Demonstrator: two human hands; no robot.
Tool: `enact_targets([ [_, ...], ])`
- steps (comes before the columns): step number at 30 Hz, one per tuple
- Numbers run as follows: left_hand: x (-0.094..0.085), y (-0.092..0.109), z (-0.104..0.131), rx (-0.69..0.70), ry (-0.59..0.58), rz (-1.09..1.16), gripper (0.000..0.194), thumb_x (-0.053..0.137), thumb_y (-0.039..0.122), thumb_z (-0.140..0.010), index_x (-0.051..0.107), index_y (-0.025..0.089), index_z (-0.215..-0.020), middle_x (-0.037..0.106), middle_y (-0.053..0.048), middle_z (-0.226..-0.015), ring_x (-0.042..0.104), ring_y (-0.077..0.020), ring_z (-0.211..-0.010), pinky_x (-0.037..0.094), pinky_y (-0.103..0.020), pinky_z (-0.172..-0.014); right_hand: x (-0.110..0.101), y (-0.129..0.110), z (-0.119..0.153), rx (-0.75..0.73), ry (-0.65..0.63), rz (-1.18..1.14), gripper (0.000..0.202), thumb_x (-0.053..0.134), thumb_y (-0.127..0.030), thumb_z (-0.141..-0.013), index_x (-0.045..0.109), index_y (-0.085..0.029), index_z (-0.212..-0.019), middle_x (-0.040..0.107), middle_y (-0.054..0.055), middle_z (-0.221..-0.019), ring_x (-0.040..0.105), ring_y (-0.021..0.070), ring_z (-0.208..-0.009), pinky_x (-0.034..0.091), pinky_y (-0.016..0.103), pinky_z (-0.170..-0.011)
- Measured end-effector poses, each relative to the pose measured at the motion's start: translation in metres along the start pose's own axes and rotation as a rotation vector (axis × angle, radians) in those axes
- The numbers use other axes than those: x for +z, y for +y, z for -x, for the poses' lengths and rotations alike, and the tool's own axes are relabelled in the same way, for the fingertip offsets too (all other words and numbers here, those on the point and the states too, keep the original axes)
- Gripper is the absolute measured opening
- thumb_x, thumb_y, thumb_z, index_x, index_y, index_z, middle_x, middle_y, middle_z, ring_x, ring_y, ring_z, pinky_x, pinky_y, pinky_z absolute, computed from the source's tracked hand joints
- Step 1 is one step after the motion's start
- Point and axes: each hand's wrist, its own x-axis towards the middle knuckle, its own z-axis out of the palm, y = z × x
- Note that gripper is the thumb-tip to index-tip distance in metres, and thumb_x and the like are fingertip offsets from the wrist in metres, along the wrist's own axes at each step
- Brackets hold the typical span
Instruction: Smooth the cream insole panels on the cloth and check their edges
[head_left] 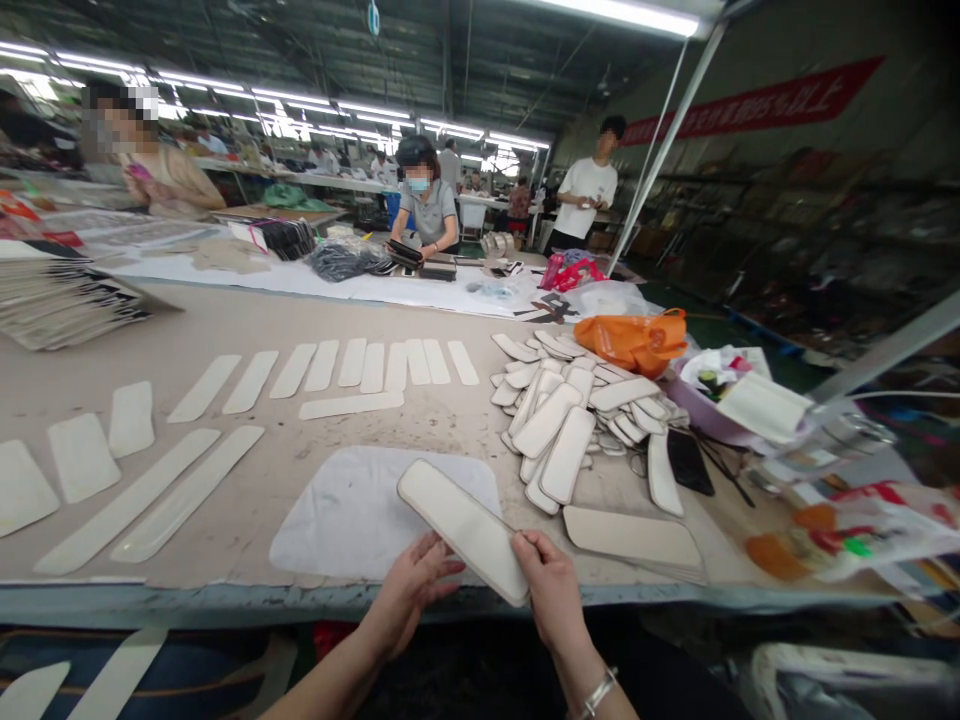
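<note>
A long cream panel with rounded ends (463, 530) is tilted above the table's front edge. My right hand (546, 580) pinches its lower right end between thumb and fingers. Beside the panel's lower left side is my left hand (416, 590), fingers spread and apart, partly behind the panel's edge; whether it touches the panel is unclear. Under and behind the panel lies a white cloth sheet (337, 515). A heap of similar cream panels (566, 440) sits to the right, and a flat stack of larger panels (634, 540) lies near the right front.
Loose cream strips (322, 365) are laid out across the left and middle. A black phone-like object (688, 462), an orange bag (634, 340) and a purple basin (701, 405) stand at right. Stacked sheets (60, 300) sit far left. People are across the table.
</note>
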Motion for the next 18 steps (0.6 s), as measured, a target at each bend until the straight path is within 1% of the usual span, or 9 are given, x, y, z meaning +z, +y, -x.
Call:
enact_targets([
  [1, 0.006, 0.003, -0.002, -0.017, -0.022, 0.086, 0.045, 0.062, 0.045, -0.077, 0.051, 0.018, -0.110, 0.061, -0.011, -0.112, 0.062, -0.0223, -0.093, 0.053, -0.036, -0.076, -0.001, -0.001, 0.005, 0.008, -0.006, -0.008, 0.035, 0.061, -0.050, -0.074, 0.061, -0.016, -0.080, 0.059, 0.002, -0.072, 0.050, 0.0158, -0.067, 0.041, 0.024, -0.059],
  [2, 0.010, 0.006, -0.006, -0.012, -0.011, 0.157, 0.044, 0.063, 0.042, -0.077, 0.051, 0.018, -0.111, 0.060, -0.012, -0.114, 0.062, -0.0224, -0.095, 0.053, -0.036, -0.079, -0.002, -0.002, 0.009, 0.019, -0.018, -0.012, 0.034, 0.061, -0.050, -0.074, 0.060, -0.016, -0.079, 0.058, 0.001, -0.070, 0.049, 0.0151, -0.065, 0.041, 0.024, -0.058],
  [4, 0.014, 0.013, -0.013, 0.003, 0.060, 0.252, 0.039, 0.065, 0.036, -0.076, 0.052, 0.015, -0.107, 0.063, -0.012, -0.109, 0.062, -0.0221, -0.095, 0.053, -0.036, -0.081, -0.005, -0.003, 0.016, 0.045, -0.067, 0.010, 0.034, 0.060, -0.050, -0.075, 0.059, -0.016, -0.077, 0.056, 0.000, -0.067, 0.048, 0.0145, -0.063, 0.040, 0.023, -0.057],
  [6, 0.017, 0.019, -0.018, 0.002, 0.117, 0.290, 0.035, 0.068, 0.031, -0.074, 0.055, 0.013, -0.101, 0.066, -0.012, -0.102, 0.063, -0.0216, -0.092, 0.053, -0.034, -0.079, -0.008, -0.004, 0.021, 0.049, -0.152, 0.074, 0.035, 0.056, -0.051, -0.078, 0.060, -0.017, -0.080, 0.058, 0.001, -0.068, 0.051, 0.0156, -0.065, 0.041, 0.024, -0.059],
  [8, 0.022, 0.023, -0.019, -0.003, 0.088, 0.289, 0.034, 0.070, 0.029, -0.072, 0.056, 0.013, -0.099, 0.067, -0.011, -0.097, 0.064, -0.0216, -0.090, 0.054, -0.032, -0.077, -0.010, -0.006, 0.025, 0.010, -0.253, 0.145, 0.036, 0.054, -0.050, -0.080, 0.062, -0.017, -0.091, 0.063, 0.002, -0.079, 0.055, 0.0182, -0.074, 0.043, 0.026, -0.067],
  [10, 0.029, 0.024, -0.016, -0.015, 0.000, 0.265, 0.036, 0.071, 0.031, -0.071, 0.058, 0.012, -0.098, 0.068, -0.011, -0.094, 0.064, -0.0228, -0.091, 0.054, -0.032, -0.076, -0.011, -0.006, 0.027, -0.044, -0.318, 0.216, 0.037, 0.053, -0.049, -0.081, 0.064, -0.018, -0.098, 0.065, 0.003, -0.087, 0.057, 0.0196, -0.081, 0.043, 0.027, -0.072],
  [13, 0.041, 0.023, -0.009, -0.041, -0.084, 0.241, 0.037, 0.072, 0.032, -0.070, 0.060, 0.010, -0.097, 0.069, -0.012, -0.093, 0.063, -0.0247, -0.091, 0.053, -0.033, -0.076, -0.011, -0.002, 0.028, -0.074, -0.320, 0.315, 0.038, 0.050, -0.050, -0.083, 0.066, -0.015, -0.083, 0.062, 0.002, -0.071, 0.054, 0.0174, -0.069, 0.041, 0.025, -0.062],
  [15, 0.047, 0.022, -0.007, -0.051, -0.099, 0.243, 0.037, 0.073, 0.031, -0.070, 0.061, 0.009, -0.097, 0.069, -0.012, -0.092, 0.063, -0.0254, -0.091, 0.052, -0.033, -0.077, -0.012, 0.001, 0.027, -0.068, -0.303, 0.330, 0.040, 0.049, -0.050, -0.083, 0.064, -0.014, -0.074, 0.056, 0.000, -0.062, 0.048, 0.0148, -0.061, 0.036, 0.024, -0.055],
  [18, 0.052, 0.022, -0.010, -0.038, -0.100, 0.248, 0.036, 0.071, 0.031, -0.072, 0.061, 0.008, -0.099, 0.068, -0.014, -0.095, 0.062, -0.0256, -0.094, 0.051, -0.033, -0.080, -0.015, 0.008, 0.027, -0.065, -0.269, 0.313, 0.039, 0.052, -0.049, -0.081, 0.060, -0.014, -0.066, 0.050, -0.001, -0.057, 0.044, 0.0128, -0.058, 0.033, 0.023, -0.052],
])
